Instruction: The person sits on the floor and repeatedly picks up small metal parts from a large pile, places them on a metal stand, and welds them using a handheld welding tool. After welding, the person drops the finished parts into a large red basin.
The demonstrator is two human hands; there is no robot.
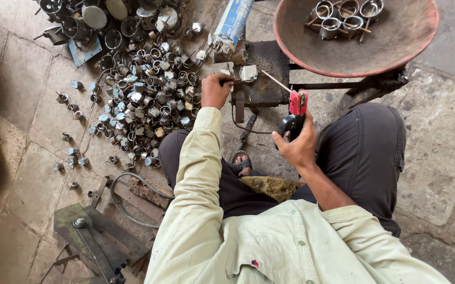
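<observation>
Left hand (216, 90) pinches a small metal piece (248, 73); right hand (295, 144) grips the red electrode holder (297, 105), whose rod (276, 81) could burn the nearby fingers

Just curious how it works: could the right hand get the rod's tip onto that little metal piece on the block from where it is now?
Probably yes. The right hand holds the red holder, and its thin rod already points at the small metal piece, which the left hand steadies. Nothing lies between them.
</observation>
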